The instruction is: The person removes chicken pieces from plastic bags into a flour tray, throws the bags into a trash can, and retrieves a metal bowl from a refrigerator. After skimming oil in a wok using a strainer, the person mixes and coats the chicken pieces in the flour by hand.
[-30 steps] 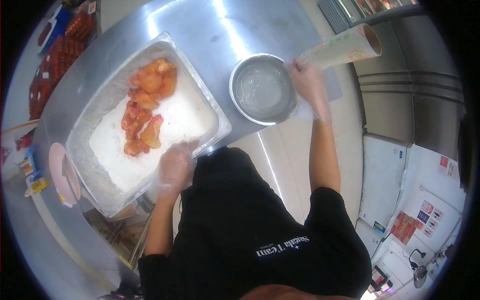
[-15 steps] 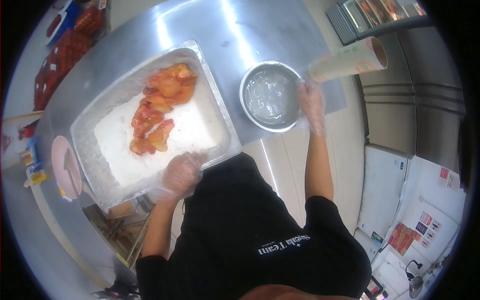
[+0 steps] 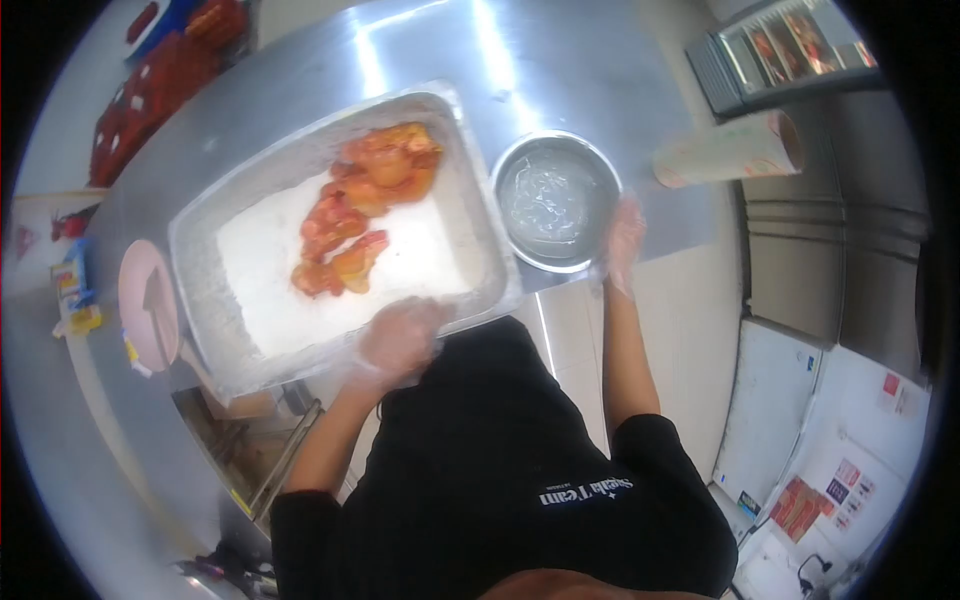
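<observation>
A large metal tray (image 3: 480, 190) holds white powder, like flour (image 3: 270, 240), with several pieces of raw, orange-coloured chicken (image 3: 385, 170) lying on it. My left hand (image 3: 405, 338), in a clear plastic glove, is closed at the tray's near rim; its fingers are partly blurred. To the right stands a round metal bowl (image 3: 497, 190) with clear liquid in it. My right hand (image 3: 624, 242), also gloved, grips the bowl's right side near the table edge, its fingers along the outer wall.
A roll with a wide hollow core (image 3: 730, 150) is at the table's right side. Left of the tray sits a pink oval dish (image 3: 145, 300) with a utensil on it. Red crates (image 3: 150, 105) stand beyond the steel table (image 3: 420, 50). Fridges (image 3: 835, 230) line the right.
The view has shifted, so most things appear farther right. The bowl has come closer to the tray, and my right hand is now lower on its side. My left hand stays at the tray rim.
</observation>
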Action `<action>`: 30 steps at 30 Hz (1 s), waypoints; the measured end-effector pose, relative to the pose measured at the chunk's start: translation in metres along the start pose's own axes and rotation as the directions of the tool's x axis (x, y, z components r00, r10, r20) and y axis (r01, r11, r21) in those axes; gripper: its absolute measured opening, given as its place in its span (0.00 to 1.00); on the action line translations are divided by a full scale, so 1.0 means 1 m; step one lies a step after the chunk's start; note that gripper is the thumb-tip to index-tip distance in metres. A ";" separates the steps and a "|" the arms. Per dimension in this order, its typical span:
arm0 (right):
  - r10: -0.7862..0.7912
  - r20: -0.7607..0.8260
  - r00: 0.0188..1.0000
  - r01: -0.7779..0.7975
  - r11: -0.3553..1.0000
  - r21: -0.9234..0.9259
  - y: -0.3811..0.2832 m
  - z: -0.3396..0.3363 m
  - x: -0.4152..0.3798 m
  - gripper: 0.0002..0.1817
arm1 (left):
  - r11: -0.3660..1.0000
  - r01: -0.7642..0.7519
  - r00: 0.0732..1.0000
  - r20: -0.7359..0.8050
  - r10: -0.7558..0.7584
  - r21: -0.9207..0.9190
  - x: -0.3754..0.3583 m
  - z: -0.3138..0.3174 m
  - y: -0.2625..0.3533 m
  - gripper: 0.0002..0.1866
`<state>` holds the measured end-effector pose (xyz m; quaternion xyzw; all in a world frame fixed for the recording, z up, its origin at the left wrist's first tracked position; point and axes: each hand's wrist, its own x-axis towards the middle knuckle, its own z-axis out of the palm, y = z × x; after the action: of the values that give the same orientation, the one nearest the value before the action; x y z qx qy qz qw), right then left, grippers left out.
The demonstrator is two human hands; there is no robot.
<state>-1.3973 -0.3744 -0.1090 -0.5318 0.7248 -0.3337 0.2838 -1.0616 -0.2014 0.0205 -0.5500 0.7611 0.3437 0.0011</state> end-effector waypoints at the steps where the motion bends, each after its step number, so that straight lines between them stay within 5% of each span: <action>1: -0.024 0.035 0.999 0.028 0.993 -0.117 -0.009 0.001 -0.009 0.27 | 1.000 0.021 0.999 0.037 -0.021 -0.002 0.002 -0.008 0.005 0.31; 5: -0.012 0.156 0.988 0.052 0.966 -0.252 0.000 -0.002 0.003 0.27 | 0.971 -0.009 0.998 -0.065 -0.007 -0.240 -0.010 -0.030 -0.008 0.30; 8: -0.008 0.098 0.995 0.045 0.922 -0.384 -0.015 -0.009 0.016 0.25 | 0.888 0.127 0.979 -0.089 -0.184 -0.441 -0.031 -0.067 -0.017 0.31; 11: -0.238 -0.069 0.969 0.215 0.947 -0.238 -0.095 -0.021 0.004 0.22 | 0.738 -0.086 0.930 -0.320 -0.181 -0.669 -0.058 -0.060 -0.067 0.31; 13: -0.283 -0.080 0.956 0.276 0.956 -0.097 -0.171 -0.018 -0.028 0.21 | 0.744 0.081 0.892 -0.285 -0.351 -0.664 -0.082 -0.068 -0.089 0.30; 16: -0.464 0.061 0.884 0.468 0.870 -0.154 -0.241 0.003 -0.064 0.21 | 0.703 0.304 0.768 -0.271 -0.580 -0.643 -0.116 -0.072 -0.125 0.27; 20: -0.514 0.415 0.750 0.565 0.825 0.001 -0.278 0.050 -0.104 0.21 | 0.787 0.323 0.677 -0.454 -0.580 -0.525 -0.159 -0.072 -0.167 0.23; 22: -0.494 0.574 0.653 0.531 0.839 0.117 -0.291 0.068 -0.124 0.22 | 0.790 0.361 0.660 -0.463 -0.592 -0.495 -0.172 -0.076 -0.174 0.22; 25: -0.482 0.753 0.449 0.716 0.698 0.021 -0.299 0.100 -0.148 0.24 | 0.821 0.319 0.650 -0.521 -0.553 -0.474 -0.186 -0.072 -0.187 0.21; 26: -0.388 0.848 0.362 0.632 0.770 0.083 -0.307 0.108 -0.157 0.26 | 0.837 0.287 0.649 -0.548 -0.528 -0.467 -0.189 -0.067 -0.191 0.21; 30: -0.559 0.820 -0.124 0.867 0.341 0.364 -0.288 0.201 -0.209 0.24 | 0.817 0.147 0.569 -0.628 -0.531 -0.558 -0.194 -0.044 -0.204 0.20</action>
<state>-1.0185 -0.2710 0.0053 -0.9555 0.0797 0.0070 0.2838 -0.7978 -0.0950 0.0214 -0.7660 0.4642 0.2370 -0.3763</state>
